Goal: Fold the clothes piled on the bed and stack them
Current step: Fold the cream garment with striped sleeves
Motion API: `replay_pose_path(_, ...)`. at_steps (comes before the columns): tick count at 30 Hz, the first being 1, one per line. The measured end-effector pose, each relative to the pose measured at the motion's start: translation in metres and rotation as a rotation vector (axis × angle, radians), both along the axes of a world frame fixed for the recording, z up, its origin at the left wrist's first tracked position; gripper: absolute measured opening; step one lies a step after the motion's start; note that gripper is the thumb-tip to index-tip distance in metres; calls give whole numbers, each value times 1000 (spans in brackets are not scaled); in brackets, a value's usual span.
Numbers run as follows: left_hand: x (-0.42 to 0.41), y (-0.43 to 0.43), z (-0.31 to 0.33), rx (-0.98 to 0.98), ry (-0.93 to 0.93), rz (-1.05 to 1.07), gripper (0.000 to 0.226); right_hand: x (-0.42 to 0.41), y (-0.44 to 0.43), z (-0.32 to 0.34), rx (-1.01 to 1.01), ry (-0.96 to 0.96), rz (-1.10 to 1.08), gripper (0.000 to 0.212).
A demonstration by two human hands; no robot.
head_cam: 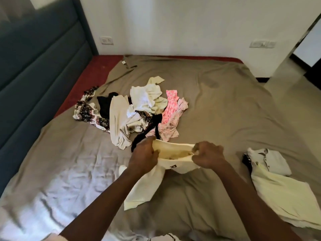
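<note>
Both hands hold a cream garment (147, 185) up over the middle of the bed (217, 105), a bit toward the near edge. Left hand (145, 158) has its fingers curled shut on the garment's left end, thumb up top by the opening. Right hand (209, 156) is clenched tight on the right end, cloth bunched betw. fingers & thumb. The opening gapes betw. the two hands; yellowish inside shows. A dark letter mark sits on the front just under the right hand. The rest hangs down-left, its lower end lying on the brownish sheet (225, 119).

Just beyond the hands, toward the bed's centre, lies the unfolded pile (139, 110): a pink patterned piece (171, 108) on its right side, white & pale items in the middle, a black piece (105, 105), a black-and-white print piece (90, 112) on the left toward the headboard side. Cream garment's top edge is v. near the pile's near side; touching or not, can't tell.

At the right edge of the bed, a light button shirt (271, 160) lies folded, w/ a pale yellow garment (281, 195) spread flat just beside it toward the near right corner, overlapping it.

Far left corner of the mattress shows red (90, 73) where the sheet is pulled back. Blue padded headboard (34, 66) runs along the left side.
</note>
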State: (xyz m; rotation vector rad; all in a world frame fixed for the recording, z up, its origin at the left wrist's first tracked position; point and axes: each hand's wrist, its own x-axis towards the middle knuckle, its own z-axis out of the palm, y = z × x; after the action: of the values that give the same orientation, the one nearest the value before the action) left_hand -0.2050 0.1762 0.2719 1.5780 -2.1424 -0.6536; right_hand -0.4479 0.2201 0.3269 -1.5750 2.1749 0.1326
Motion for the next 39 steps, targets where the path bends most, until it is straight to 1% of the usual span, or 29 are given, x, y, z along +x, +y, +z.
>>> replay_pose_path(1,-8,4,5,-27,156,-4,35,13,3,-5,-6,-349,-98,27)
replay_pose_path(2,-16,9,13,-19,282,-36,31,31,7,-4,-10,-698,-218,28)
replay_pose_path(3,-24,14,19,4,365,-99,35,47,8,-4,0,-956,-342,35)
replay_pose_path(4,-29,18,25,15,407,-170,43,59,9,-2,-2,-1065,-403,40)
replay_pose_path(5,-31,21,30,22,420,-243,50,66,8,-5,-21,-1088,-406,43)
replay_pose_path(7,-30,21,33,38,441,-341,61,69,8,-14,-75,-1002,-311,46)
replay_pose_path(8,-27,19,33,40,457,-366,65,68,8,-19,-95,-992,-271,48)
replay_pose_path(10,-22,15,33,24,485,-370,69,62,7,-23,-131,-1025,-228,52)
replay_pose_path(12,-18,13,32,-17,499,-350,69,62,4,-21,-141,-1085,-182,63)
replay_pose_path(13,-16,12,31,-35,492,-346,68,64,1,-21,-131,-1093,-167,65)
replay_pose_path(14,-15,11,29,-40,481,-340,68,64,-1,-21,-124,-1060,-139,65)
replay_pose_path(16,-11,10,27,4,476,-305,69,66,-4,-24,-164,-923,-43,55)
replay_pose_path(18,-5,8,24,78,514,-267,72,66,-6,-24,-273,-771,75,54)
replay_pose_path(20,-1,6,24,104,574,-230,71,67,-10,-22,-381,-623,168,52)
replay_pose_path(22,6,5,22,88,665,-130,69,66,-14,-23,-441,-439,238,42)
replay_pose_path(23,11,3,19,81,698,-48,65,65,-15,-24,-453,-408,237,39)
replay_pose_path(24,18,0,10,89,705,56,57,62,-16,-25,-454,-468,202,37)
replay_pose_path(25,25,-2,1,130,687,167,46,59,-16,-24,-432,-616,129,34)
replay_pose_path(27,39,-1,-19,332,628,312,27,52,-14,-17,-324,-989,-83,23)
replay_pose_path(28,43,0,-29,444,586,321,21,50,-13,-14,-259,-1150,-186,19)
replay_pose_path(29,44,3,-37,537,539,301,16,48,-12,-11,-203,-1268,-273,15)
replay_pose_path(31,41,10,-46,664,509,279,7,46,-10,-7,-141,-1458,-383,13)
replay_pose_path(34,33,11,-48,758,533,415,28,42,-10,1,-119,-1727,-493,22)
replay_pose_path(36,26,10,-41,916,594,441,35,41,-9,7,-126,-1866,-586,18)
replay_pose_path(37,24,11,-39,996,635,412,38,41,-8,9,-126,-1904,-618,16)
replay_pose_path(38,21,12,-37,1031,678,354,39,40,-8,9,-145,-1901,-630,15)
replay_pose_path(39,18,11,-36,995,703,279,35,38,-7,9,-182,-1855,-627,15)
